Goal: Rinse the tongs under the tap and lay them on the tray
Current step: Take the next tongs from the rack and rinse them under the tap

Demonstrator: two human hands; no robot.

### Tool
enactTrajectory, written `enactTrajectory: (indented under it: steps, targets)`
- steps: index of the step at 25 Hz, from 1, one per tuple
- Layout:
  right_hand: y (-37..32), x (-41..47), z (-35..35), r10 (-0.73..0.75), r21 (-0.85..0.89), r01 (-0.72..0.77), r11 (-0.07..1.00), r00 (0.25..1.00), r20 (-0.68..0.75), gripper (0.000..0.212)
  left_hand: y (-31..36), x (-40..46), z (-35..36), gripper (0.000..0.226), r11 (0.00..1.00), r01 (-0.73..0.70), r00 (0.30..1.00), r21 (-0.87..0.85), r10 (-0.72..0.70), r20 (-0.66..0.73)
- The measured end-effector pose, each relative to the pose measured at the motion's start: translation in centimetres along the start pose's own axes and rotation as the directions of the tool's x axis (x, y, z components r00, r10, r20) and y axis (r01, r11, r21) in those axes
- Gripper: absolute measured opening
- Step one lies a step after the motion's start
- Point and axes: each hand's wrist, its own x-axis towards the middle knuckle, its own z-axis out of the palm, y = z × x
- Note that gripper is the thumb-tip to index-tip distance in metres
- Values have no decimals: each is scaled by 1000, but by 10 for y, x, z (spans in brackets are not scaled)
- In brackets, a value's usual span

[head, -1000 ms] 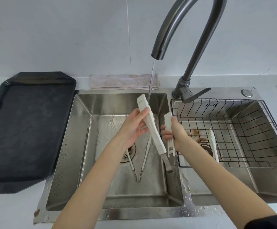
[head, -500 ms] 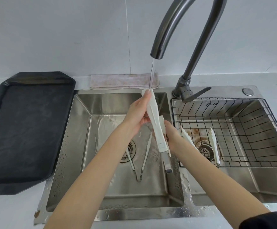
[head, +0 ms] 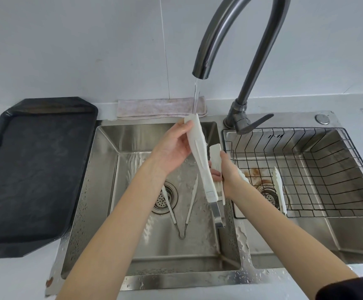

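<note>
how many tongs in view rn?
3. Large white tongs held in both hands under the tap; thin tongs on the left basin floor; white tongs in the wire basket. None visibly hidden.

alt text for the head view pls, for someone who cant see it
Two bare hands, left hand and right hand, hold white tongs under a running tap above a steel sink. Thinner tongs lie in the basin; a dark tray sits to the left.

White tongs, black tray, dark grey tap, black wire basket
</note>
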Motion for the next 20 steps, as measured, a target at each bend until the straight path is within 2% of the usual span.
enactTrajectory:
  steps: [3, 6, 9, 12, 15, 17, 20]
  targets:
    - [-4, 6, 1, -40, 91, 36, 995, 998, 43, 39, -4, 3, -7, 24, 998, 49, 991, -43, -54, -122]
    - [-7, 4, 6, -117, 115, 115, 987, 993, 9, 34, -5, 0, -17, 27, 988, 46, 948, -146, -89, -306]
    - [-4, 3, 11, -177, 50, 180, 982, 982, -60, 32, -9, -6, -35, 23, 983, 64, 934, -173, -120, -337]
    - [10, 13, 10, -276, -153, 251, 956, 946, -170, 37, -20, -14, -53, 14, 988, 147, 930, -43, -153, -335]
    - [29, 32, 8, -313, -287, 239, 928, 917, -249, 48, -37, -23, -66, 5, 961, 217, 927, 173, -147, -345]
    - [42, 42, 5, -310, -332, 213, 919, 910, -274, 53, -50, -27, -73, 23, 931, 234, 930, 282, -130, -344]
    - [59, 51, -2, -301, -375, 187, 908, 914, -273, 50, -72, -31, -88, 39, 909, 264, 903, 322, -116, -414]
